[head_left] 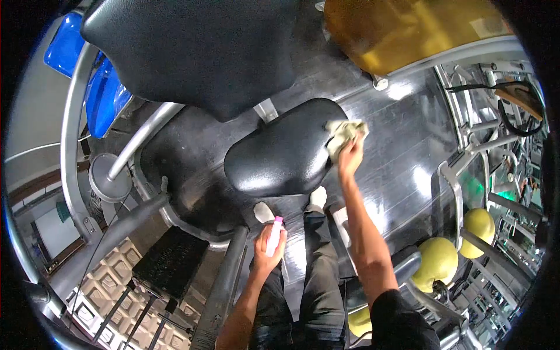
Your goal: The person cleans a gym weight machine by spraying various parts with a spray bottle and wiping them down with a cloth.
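A pale, crumpled cloth [345, 133] is gripped in my right hand [351, 156] and pressed to the right end of a black padded seat [280, 151]. The seat's surface is shiny and reflects light. In front of my legs, my left hand [269, 251] is wrapped round a small white bottle with a pink cap [274, 238], held upright and apart from the seat. Beyond the seat stands a large black backrest pad [198, 46].
Silver frame tubes [146, 134] and a black block [170, 262] lie to my left. A yellow-brown panel [402, 29] is at the far right. Yellow balls [436, 262] and metal racks stand on the right. Dark, glossy flooring [402, 146] surrounds the seat.
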`<state>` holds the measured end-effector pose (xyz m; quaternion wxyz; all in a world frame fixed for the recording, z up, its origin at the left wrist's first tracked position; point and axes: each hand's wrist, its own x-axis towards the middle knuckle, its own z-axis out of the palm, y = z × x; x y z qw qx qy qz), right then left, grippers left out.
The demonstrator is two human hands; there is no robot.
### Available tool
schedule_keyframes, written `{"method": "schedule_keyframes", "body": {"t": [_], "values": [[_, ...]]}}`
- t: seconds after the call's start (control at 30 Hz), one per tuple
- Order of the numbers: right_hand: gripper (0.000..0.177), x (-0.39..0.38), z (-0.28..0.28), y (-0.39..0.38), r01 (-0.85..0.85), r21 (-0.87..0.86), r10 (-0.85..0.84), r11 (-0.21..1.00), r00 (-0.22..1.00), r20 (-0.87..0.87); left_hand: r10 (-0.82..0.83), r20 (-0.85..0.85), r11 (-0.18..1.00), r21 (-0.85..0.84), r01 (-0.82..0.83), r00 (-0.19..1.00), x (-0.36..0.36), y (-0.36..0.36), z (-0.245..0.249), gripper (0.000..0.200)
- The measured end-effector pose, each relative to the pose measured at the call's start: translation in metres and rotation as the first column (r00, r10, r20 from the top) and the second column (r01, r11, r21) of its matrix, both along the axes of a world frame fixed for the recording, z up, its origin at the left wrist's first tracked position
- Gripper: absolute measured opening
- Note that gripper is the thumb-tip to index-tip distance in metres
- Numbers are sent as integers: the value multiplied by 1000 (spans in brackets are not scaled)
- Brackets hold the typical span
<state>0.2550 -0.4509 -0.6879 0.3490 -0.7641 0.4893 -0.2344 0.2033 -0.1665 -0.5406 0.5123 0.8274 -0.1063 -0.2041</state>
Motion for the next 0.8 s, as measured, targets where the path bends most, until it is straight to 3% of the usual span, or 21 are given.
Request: {"method": "schedule_keyframes", "body": {"t": [0.07,0.13,0.2,0.27,0.33,0.4,0.43,0.47,0.5,0.53,0.57,0.6,0.67,0.73,0.77,0.8], "values": [[31,20,-20,-39,77,172,-70,982,997,-45,-13,74,999,38,11,997,1,12,-6,6],[31,30,21,-28,98,255,-41,962,974,-222,-5,53,998,59,2,999,0,24,-10,6],[34,7,20,1,11,214,5,977,997,-75,41,0,988,148,-41,999,-5,32,-18,8],[38,-54,-7,62,-92,25,92,995,996,-10,128,-48,983,138,-120,991,-11,33,-17,10],[42,-83,4,92,-141,333,119,932,989,87,205,-42,978,60,-202,978,-18,30,-22,10],[41,-89,-6,75,-123,442,82,888,991,109,194,-42,979,70,-191,980,-22,26,-20,7],[39,-78,-19,52,-166,287,133,944,982,132,180,-48,983,47,-178,982,-24,22,-18,6],[36,-64,-31,29,-42,211,26,977,997,78,165,-55,986,23,-164,985,-26,20,-18,7],[35,-40,-18,9,14,223,-43,975,991,129,121,-16,992,33,-120,993,-29,19,-20,8],[32,-27,-39,-18,77,304,-133,950,977,168,119,-17,992,37,-119,993,-32,19,-22,8],[31,-5,-15,-27,134,492,-238,860,959,155,106,-16,994,22,-105,994,-35,18,-25,8],[31,5,-16,-36,157,457,-168,876,986,-16,92,-14,996,6,-92,996,-37,18,-25,9],[32,-6,-53,-31,-15,7,15,1000,999,-47,81,-21,997,-9,-82,996,-40,14,-22,8],[34,-14,12,18,-17,130,28,991,996,-83,104,-77,994,-30,-106,992,-43,12,-23,9],[38,-38,-28,32,-132,-137,125,982,990,-60,105,-74,994,-28,-107,992,-43,11,-23,9],[44,-56,-19,63,-183,-87,175,979,980,-93,82,-56,997,-2,-82,995,-44,11,-23,8]]}}
